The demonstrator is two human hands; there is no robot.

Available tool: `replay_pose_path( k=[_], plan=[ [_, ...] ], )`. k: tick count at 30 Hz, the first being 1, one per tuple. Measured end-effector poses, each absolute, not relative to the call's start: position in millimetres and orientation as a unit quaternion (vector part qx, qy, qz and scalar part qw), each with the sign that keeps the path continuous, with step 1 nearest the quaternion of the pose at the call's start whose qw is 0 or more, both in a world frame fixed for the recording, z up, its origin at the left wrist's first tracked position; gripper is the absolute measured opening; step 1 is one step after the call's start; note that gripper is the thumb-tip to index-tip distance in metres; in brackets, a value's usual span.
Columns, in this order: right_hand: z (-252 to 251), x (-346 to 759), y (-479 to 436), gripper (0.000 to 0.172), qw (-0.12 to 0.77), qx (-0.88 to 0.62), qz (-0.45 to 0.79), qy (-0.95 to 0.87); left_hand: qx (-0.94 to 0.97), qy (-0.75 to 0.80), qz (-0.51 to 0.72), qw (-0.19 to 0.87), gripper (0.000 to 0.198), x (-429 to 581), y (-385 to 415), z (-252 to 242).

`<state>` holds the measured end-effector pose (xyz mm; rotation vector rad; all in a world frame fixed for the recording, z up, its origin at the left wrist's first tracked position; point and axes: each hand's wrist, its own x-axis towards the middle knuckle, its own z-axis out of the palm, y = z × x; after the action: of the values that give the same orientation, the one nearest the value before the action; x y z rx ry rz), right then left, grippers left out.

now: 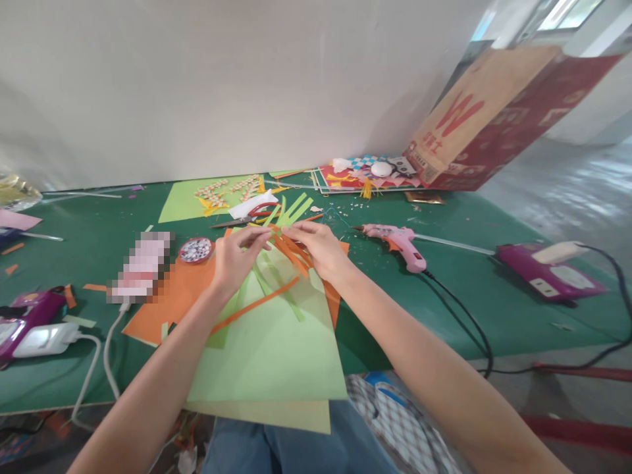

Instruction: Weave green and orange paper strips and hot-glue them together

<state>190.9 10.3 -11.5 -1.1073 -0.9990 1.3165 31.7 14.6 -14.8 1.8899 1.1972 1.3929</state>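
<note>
2 hands [233,258] [318,247] pinching grn & orange paper strips [291,251].

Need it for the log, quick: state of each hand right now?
Left hand: closed, pinching the paper strips at its fingertips.
Right hand: closed, grip on the same bundle.

Strips [257,305] light green and orange, upper sheet [276,362] pale green, lower sheet [172,293] orange, table [464,289] dark green, glue gun [407,249] pink with orange trigger [394,245], bag [498,118] brown and red with red logo [459,113], wall [222,85] off-white, fabric [407,424] grey-and-white checked.
</note>
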Motion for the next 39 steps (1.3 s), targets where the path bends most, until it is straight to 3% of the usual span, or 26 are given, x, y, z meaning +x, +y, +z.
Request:
replay_pose_path(
  k=[13,39],
  plan=[
    [-10.9,190.5,9.8,0.022,0.519,-0.499,0.515,-0.465,0.717,0.421,0.488,0.266,0.024,31.6,14.6,-15.7],
    [-5.7,189.9,7.8,0.019,0.505,-0.495,0.521,-0.478,0.691,0.447,0.504,0.264,0.021,30.8,15.5,-16.1]
  ],
)
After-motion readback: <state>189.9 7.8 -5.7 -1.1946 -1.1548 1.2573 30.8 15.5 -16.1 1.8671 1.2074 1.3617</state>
